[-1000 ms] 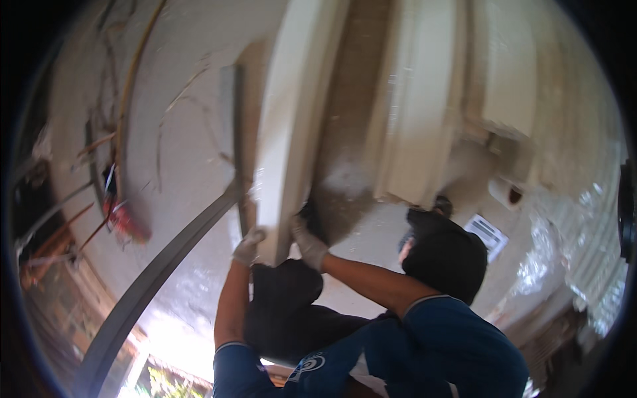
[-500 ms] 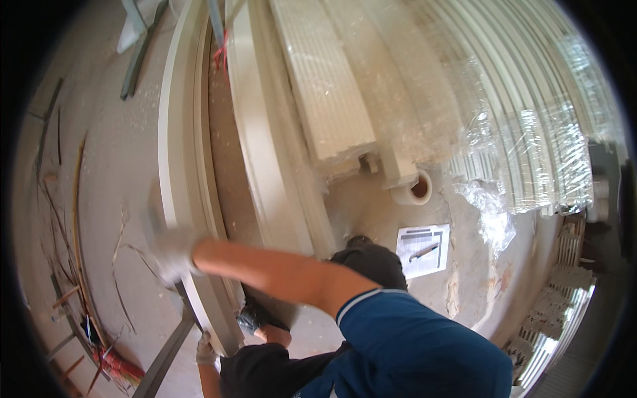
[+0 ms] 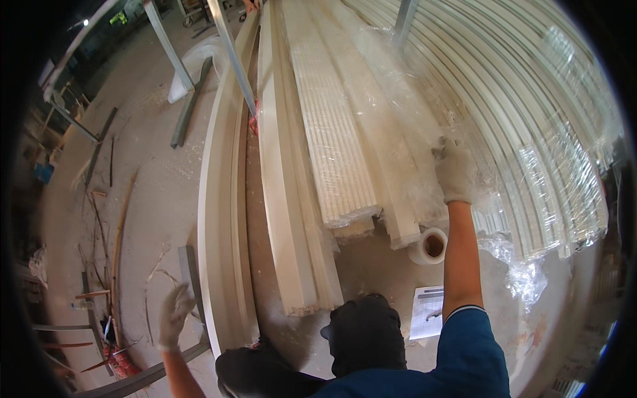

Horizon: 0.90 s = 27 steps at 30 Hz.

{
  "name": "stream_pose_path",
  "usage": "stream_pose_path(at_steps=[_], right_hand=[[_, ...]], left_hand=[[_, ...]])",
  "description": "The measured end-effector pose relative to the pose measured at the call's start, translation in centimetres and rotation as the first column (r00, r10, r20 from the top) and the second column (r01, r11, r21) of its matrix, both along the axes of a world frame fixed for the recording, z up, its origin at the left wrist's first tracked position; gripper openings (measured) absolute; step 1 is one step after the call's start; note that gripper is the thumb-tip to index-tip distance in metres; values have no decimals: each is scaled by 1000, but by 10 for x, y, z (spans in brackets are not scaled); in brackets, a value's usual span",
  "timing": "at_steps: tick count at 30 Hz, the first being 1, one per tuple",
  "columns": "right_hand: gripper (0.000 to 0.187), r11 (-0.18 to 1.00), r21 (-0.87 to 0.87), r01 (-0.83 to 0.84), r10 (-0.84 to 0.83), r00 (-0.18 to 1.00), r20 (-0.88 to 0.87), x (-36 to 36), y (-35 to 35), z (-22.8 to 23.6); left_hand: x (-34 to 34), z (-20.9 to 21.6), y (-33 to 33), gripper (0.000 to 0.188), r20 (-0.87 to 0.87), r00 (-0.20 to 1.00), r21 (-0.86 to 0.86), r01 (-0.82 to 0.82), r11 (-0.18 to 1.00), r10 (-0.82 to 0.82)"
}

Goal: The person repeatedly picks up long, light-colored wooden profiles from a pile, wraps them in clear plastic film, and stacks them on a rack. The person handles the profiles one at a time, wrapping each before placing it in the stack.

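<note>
Left hand [image 3: 174, 317] is loosely open, left of that cream profile [image 3: 220, 252]. Right hand [image 3: 455, 172] is by clear film [image 3: 415, 109] right of it, can't tell if gripping.

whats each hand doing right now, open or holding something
Left hand: open, nothing seen in it, near the grey bar.
Right hand: over the plastic wrap; whether open or gripping cannot be told.

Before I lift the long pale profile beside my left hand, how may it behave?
The long pale profile probably feels stiff, judging by its lengthwise ridges. Being so long, it may swing if lifted by one end.
</note>
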State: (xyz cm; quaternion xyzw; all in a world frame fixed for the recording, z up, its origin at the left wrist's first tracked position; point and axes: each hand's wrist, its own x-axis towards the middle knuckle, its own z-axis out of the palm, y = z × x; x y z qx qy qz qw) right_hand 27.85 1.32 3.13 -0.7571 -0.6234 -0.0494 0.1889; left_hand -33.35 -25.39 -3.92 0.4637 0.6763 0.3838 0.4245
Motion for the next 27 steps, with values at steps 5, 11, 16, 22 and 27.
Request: stream_pose_path(at_steps=[5,11,16,22,27], right_hand=[[14,748,162,-644,655,755,-22,-64,-38,-9],[12,897,220,-384,432,649,-626,-62,-49,4],[16,893,283,-351,373,220,-901,-68,-61,10],[33,681,265,-682,706,517,-484,-117,-90,40],[40,745,407,-528,643,405,-650,-63,-82,50]], left_hand=[[176,36,147,102,-256,916,263,373,890,-308],[306,44,218,113,-609,741,332,562,758,-282],[345,33,231,105,817,512,118,304,945,-266],[364,65,268,60,634,590,454,238,859,-499],[261,109,275,52,790,361,476,148,867,-495]])
